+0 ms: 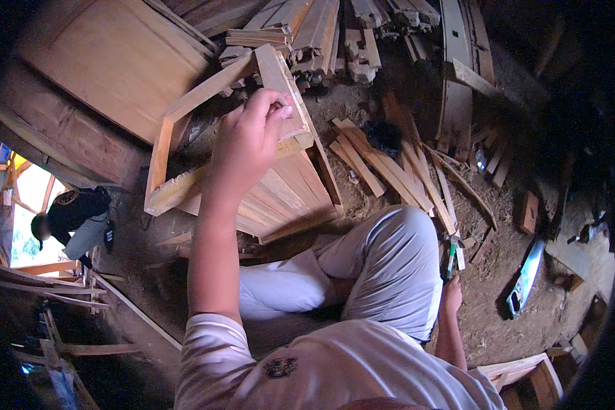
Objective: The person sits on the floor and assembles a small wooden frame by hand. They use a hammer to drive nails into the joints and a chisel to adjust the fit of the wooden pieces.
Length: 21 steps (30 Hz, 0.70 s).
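My left hand (249, 133) is raised over a wooden frame (158, 154), thumb and fingertips pinched close to the flat board (272, 68) on its upper side. Whatever lies in the pinch is too small to make out. Slatted boards (290, 195) fill the frame's lower part, which rests on the ground in front of my crossed legs. Down beside my right knee, my right hand (451, 292) is closed around the lower end of a green-handled tool (452, 254); its exact kind is unclear.
Loose wooden strips (383, 167) lie ahead on the right. A handsaw (524, 283) rests on the dirt floor farther right. Stacked lumber (314, 34) stands at the back, near a large wooden panel (116, 61). Another person (82, 219) bends over at the far left.
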Tool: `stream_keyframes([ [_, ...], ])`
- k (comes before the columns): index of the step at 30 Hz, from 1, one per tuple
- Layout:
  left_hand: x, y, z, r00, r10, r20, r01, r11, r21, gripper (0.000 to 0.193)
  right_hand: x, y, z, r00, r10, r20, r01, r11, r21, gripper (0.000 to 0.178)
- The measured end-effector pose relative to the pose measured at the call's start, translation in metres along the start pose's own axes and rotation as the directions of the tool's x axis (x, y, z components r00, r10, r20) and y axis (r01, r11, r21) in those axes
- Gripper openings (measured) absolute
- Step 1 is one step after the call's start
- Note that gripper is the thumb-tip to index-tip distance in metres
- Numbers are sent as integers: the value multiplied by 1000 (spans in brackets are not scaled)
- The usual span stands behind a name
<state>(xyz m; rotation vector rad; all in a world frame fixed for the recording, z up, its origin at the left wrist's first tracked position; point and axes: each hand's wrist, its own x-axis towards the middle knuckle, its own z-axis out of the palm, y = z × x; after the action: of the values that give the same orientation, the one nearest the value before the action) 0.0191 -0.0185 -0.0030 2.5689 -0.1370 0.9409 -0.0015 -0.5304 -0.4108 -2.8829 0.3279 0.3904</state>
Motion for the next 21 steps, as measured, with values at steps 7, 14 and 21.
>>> stream_keyframes([
  [7, 1, 2, 1, 999, -51, 11, 50, 996, 69, 15, 11, 29, 23, 997, -75, -25, 75, 997, 20, 37],
  [14, 2, -7, 4, 1000, -17, 7, 17, 999, 28, 14, 16, 50, 16, 989, -65, -130, 113, 907, 406, 28],
  [21, 1, -4, 3, 1000, -28, -12, 27, 999, -29, 14, -19, 12, -75, 964, -98, -248, 203, 873, 444, 24],
])
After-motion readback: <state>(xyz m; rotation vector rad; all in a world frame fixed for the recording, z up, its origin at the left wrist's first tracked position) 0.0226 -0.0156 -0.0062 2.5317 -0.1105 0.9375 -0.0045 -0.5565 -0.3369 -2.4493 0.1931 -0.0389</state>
